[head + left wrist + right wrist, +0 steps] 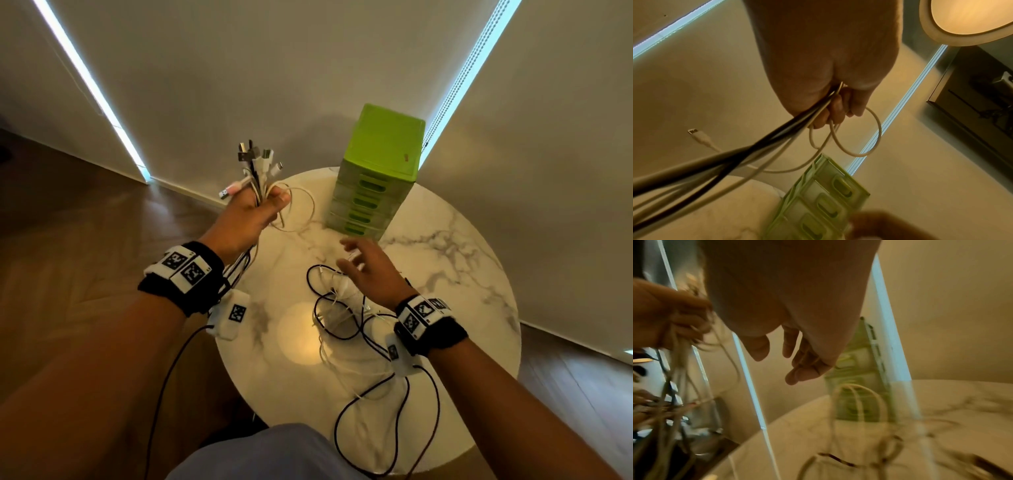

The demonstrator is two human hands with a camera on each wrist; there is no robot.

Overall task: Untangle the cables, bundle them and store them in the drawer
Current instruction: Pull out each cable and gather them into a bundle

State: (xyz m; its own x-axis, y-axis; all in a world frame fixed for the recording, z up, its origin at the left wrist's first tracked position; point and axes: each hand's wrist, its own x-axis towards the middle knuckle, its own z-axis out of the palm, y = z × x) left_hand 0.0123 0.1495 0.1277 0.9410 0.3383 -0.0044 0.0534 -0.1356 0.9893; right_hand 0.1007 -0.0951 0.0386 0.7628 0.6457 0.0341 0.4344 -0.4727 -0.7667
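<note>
My left hand (255, 205) is raised above the table's left edge and grips a bunch of black and white cables (255, 164), their plug ends sticking up. In the left wrist view the left hand (830, 107) has its fingers curled round the cables (777, 139), with white loops hanging below. Loose black and white cables (346, 318) lie tangled on the round marble table (445, 274). My right hand (363, 263) hovers over that tangle with fingers spread, holding nothing. The right wrist view shows the right hand (789, 353) open and blurred.
A green drawer tower (373, 178) stands at the table's far side, drawers closed, also seen as the drawer tower (824, 198) from the left wrist. Wooden floor surrounds the table. Walls with lit strips stand behind.
</note>
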